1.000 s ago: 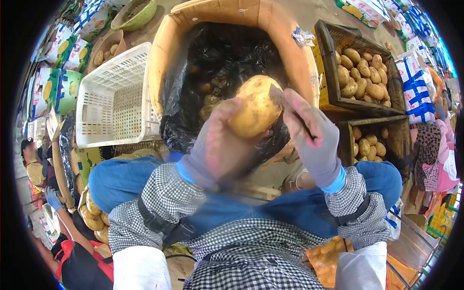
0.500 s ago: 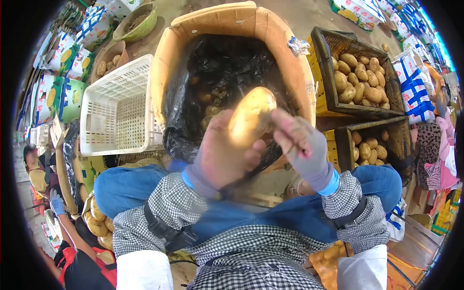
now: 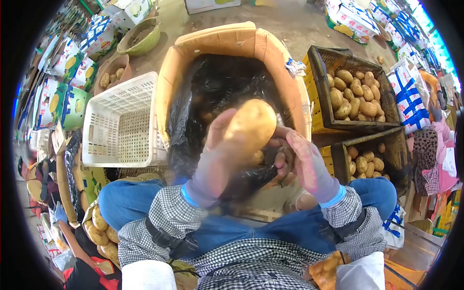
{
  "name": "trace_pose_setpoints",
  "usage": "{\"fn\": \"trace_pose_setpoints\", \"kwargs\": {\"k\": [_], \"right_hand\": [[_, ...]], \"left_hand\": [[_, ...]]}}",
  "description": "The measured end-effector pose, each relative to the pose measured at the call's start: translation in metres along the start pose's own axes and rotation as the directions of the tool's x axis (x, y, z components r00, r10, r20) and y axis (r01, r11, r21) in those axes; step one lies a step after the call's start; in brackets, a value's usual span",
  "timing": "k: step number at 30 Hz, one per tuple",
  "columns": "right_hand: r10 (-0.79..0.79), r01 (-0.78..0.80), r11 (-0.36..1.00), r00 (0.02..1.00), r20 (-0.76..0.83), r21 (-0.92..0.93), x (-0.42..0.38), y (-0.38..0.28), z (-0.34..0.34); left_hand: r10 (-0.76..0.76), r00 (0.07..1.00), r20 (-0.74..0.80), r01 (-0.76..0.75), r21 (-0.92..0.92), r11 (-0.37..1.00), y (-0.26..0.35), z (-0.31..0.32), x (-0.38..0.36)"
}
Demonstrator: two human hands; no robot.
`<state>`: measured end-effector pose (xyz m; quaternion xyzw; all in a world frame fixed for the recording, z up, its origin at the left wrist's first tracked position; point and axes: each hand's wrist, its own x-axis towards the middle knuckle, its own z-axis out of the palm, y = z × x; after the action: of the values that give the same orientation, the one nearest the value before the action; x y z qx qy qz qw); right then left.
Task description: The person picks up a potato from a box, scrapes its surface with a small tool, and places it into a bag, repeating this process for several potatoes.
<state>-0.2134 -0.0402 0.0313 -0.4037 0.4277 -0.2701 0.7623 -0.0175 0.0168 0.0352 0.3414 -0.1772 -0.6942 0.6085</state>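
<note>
A large yellow potato (image 3: 251, 123) is gripped in my left hand (image 3: 215, 162), raised over the box. My left fingers wrap its left side and are blurred by motion. On the other side, my right hand (image 3: 307, 162) is open, its fingers apart, with the upper fingertips right by the potato's right end. Both hands wear greyish sleeves or fingerless gloves with blue bands at the wrists. Beneath them stands a cardboard box (image 3: 212, 35) lined with a black plastic bag (image 3: 217, 72); some potatoes show dimly inside.
Left of the box is a white plastic crate (image 3: 92, 130). To the right, a dark-rimmed crate (image 3: 314, 72) holds many potatoes, and a second crate (image 3: 403, 150) holds several more. A green basin (image 3: 153, 36) and printed cartons (image 3: 353, 21) stand farther off. At lower left is another person's gloved hand (image 3: 60, 212).
The potato has turned to show a broader face. My right fingers, pinched at its right side before, have spread and dropped slightly. The whole view has shifted a little.
</note>
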Motion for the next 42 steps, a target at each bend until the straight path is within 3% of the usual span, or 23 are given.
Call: {"fn": "trace_pose_setpoints", "kwargs": {"k": [2,7,9,10,13,14,16,18,20,23,26,27,29,30,32,35,36,39,40,42], "right_hand": [[0.107,-0.119,0.989,0.986,0.127,0.090,-0.001,-0.005,0.000],[-0.029,-0.017,0.951,0.989,0.145,0.307,0.008,0.004,-0.015],[-0.149,0.068,0.942,0.962,0.229,0.327,0.010,0.005,-0.021],[-0.148,0.078,0.955,0.962,0.230,0.288,0.009,0.004,-0.020],[-0.180,0.149,0.977,0.960,0.214,0.152,0.004,-0.004,-0.010],[-0.219,0.204,0.974,0.956,0.196,0.095,0.004,-0.005,-0.005],[-0.242,0.250,0.967,0.963,0.122,-0.049,0.003,-0.010,0.000],[-0.310,0.297,0.933,0.950,-0.035,-0.203,0.003,-0.013,-0.002],[-0.432,0.353,0.874,0.880,-0.199,-0.335,0.007,-0.014,-0.002],[-0.527,0.424,0.804,0.833,-0.169,-0.416,0.006,-0.016,-0.001],[-0.455,0.410,0.868,0.882,-0.121,-0.279,0.012,-0.005,0.003],[-0.423,0.393,0.887,0.902,-0.088,-0.241,0.013,-0.003,0.003],[-0.572,0.540,0.726,0.818,0.062,-0.426,0.016,0.009,-0.003],[-0.695,0.661,0.463,0.684,0.221,-0.591,0.020,0.011,-0.002],[-0.516,0.617,0.287,0.744,0.425,-0.732,0.008,0.010,0.001],[-0.685,0.656,0.387,0.675,0.274,-0.648,0.014,0.012,0.010],[-0.716,0.657,0.407,0.661,0.225,-0.635,0.016,0.009,0.015],[-0.579,0.638,-0.144,0.566,0.587,-0.757,0.009,0.019,0.016],[-0.460,0.630,-0.110,0.653,0.601,-0.769,0.006,0.022,0.020],[-0.526,0.592,-0.006,0.683,0.506,-0.806,-0.001,0.016,0.028]], "left_hand": [[0.116,0.986,0.122,-0.142,0.224,0.964,-0.008,-0.002,-0.001],[0.328,0.912,0.248,-0.405,0.406,0.820,-0.027,-0.005,0.010],[0.057,0.990,0.127,-0.062,0.042,0.997,-0.008,0.005,0.005],[-0.095,0.989,0.109,0.111,-0.158,0.981,0.000,0.010,0.005],[-0.292,0.849,0.441,0.448,-0.307,0.840,0.006,0.004,0.013],[-0.330,0.873,0.360,0.449,-0.328,0.831,0.005,0.005,0.012],[-0.209,0.943,0.259,0.233,-0.067,0.970,-0.008,-0.002,0.013],[-0.169,0.964,0.206,0.184,-0.053,0.982,-0.008,-0.007,0.015],[-0.253,0.949,0.189,0.303,-0.317,0.899,-0.002,-0.010,0.017],[-0.215,0.968,0.128,0.249,-0.392,0.886,-0.004,-0.010,0.017],[-0.223,0.953,0.204,0.292,-0.431,0.854,-0.003,-0.014,0.017],[-0.197,0.963,0.183,0.249,-0.330,0.911,-0.001,-0.010,0.018],[-0.134,0.981,0.141,0.152,-0.122,0.981,-0.001,-0.001,0.014],[-0.112,0.979,0.168,0.136,-0.137,0.981,-0.002,-0.004,0.017],[-0.105,0.973,0.205,0.149,-0.211,0.966,-0.007,-0.015,0.025],[-0.150,0.968,0.203,0.223,-0.410,0.884,-0.005,-0.013,0.018],[-0.155,0.984,0.091,0.177,-0.356,0.918,-0.006,-0.008,0.016],[-0.176,0.971,0.164,0.228,-0.389,0.893,-0.006,-0.013,0.019],[-0.189,0.960,0.207,0.253,-0.345,0.904,-0.006,-0.022,0.022],[-0.217,0.963,0.162,0.265,-0.399,0.878,-0.008,-0.018,0.016]]}}
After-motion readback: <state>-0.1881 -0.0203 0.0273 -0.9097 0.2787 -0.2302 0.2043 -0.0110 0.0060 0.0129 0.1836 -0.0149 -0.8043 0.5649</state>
